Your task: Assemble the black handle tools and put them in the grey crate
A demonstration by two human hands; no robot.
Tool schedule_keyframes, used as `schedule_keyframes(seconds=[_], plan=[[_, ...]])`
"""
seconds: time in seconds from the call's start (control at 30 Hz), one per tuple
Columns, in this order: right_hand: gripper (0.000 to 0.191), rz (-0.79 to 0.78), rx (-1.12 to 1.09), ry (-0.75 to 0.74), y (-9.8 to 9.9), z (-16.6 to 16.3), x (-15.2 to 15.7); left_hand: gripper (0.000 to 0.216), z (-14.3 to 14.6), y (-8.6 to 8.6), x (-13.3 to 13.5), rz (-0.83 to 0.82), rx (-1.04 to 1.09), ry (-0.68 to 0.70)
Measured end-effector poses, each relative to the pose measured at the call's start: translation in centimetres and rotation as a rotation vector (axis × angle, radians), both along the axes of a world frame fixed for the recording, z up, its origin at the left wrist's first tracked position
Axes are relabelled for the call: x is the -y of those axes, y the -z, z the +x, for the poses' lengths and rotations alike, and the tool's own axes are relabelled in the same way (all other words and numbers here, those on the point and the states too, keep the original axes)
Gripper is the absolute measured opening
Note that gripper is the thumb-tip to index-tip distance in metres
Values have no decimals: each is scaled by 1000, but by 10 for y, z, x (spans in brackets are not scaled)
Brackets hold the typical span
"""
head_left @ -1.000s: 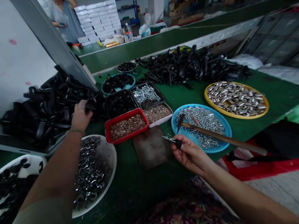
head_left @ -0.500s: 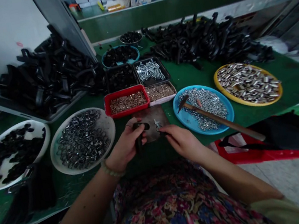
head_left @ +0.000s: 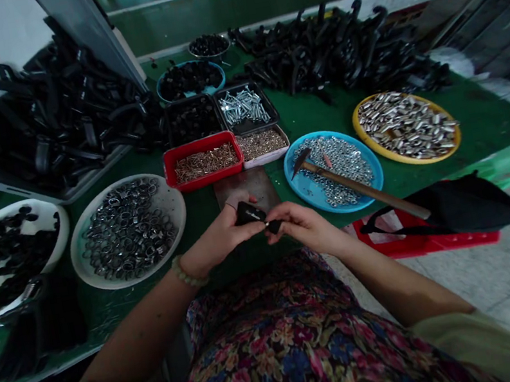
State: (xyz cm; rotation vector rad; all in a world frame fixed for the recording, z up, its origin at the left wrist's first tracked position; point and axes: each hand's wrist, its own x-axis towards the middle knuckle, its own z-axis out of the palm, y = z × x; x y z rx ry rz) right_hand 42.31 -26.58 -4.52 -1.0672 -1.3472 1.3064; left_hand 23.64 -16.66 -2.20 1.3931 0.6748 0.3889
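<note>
We are looking at a joining step, as we are judging it: the two hands are working close together over the near edge of a dark flat plate (head_left: 247,184) on the green table (head_left: 481,114). The left hand (head_left: 223,234) is holding a black part (head_left: 247,212), its fingers closing around the body with the thumb lying along the near side. The right hand (head_left: 309,227) is pinching a small black piece (head_left: 274,226) with its fingers drawn narrow, just at the right end of the part. A bright glint is showing between the two, probably metal, but we are not managing to tell whether they are already engaged.

For the next move, we are reckoning on a steady left grip, the two ends sitting in line, and a controlled push or turn from the right fingers. If the ends are tilting against each other, the small piece could be slipping out.

As for looks, the part is showing a dark, blocky body with a pale marking on its upper face, too small for us to be reading. The small piece is looking equally dark and rounder, partly hidden behind fingertips. Beyond the hands, a red tray (head_left: 206,177) is standing behind the plate, while a hammer (head_left: 362,187) is lying across a blue tray (head_left: 300,188) to the right.
</note>
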Motion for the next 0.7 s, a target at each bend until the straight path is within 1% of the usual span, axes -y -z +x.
schedule_keyframes(seconds=[0.07, 0.13, 0.2, 0.3, 0.37, 0.43, 0.47, 0.53, 0.57, 0.6, 0.63, 0.7], plan=[[35, -132, -292, -14, 0, -2, -3, 49, 2, -2, 4, 100, 67, -15], [48, -217, -440, -25, 1, -4, -6, 53, 5, -1, 9, 127, 83, -61], [48, -243, -472, -9, 1, -7, -7, 51, 7, 2, 12, 57, 109, -98], [44, -239, -481, -3, 0, -10, -9, 47, 8, 9, 15, -44, 181, -133], [45, -266, -499, -2, 1, -15, -10, 45, 8, 12, 15, -30, 189, -148], [48, -298, -512, 24, 2, -21, -10, 45, 7, 12, 14, 1, 169, -126], [49, -298, -508, 61, 2, -24, -9, 50, 7, 11, 13, 18, 160, -99], [46, -266, -460, 140, 2, -27, -9, 68, 4, 8, 10, 61, 133, -45], [42, -250, -406, 148, 0, -26, -10, 77, 2, 6, 7, 98, 108, -27], [37, -237, -330, 121, -2, -22, -14, 84, 0, 5, 3, 155, 70, -25], [33, -219, -228, 73, -6, -16, -22, 86, -2, 4, -2, 231, 17, -38], [21, -114, 66, 29, -15, -1, -50, 78, -4, 4, -14, 432, -109, -64]])
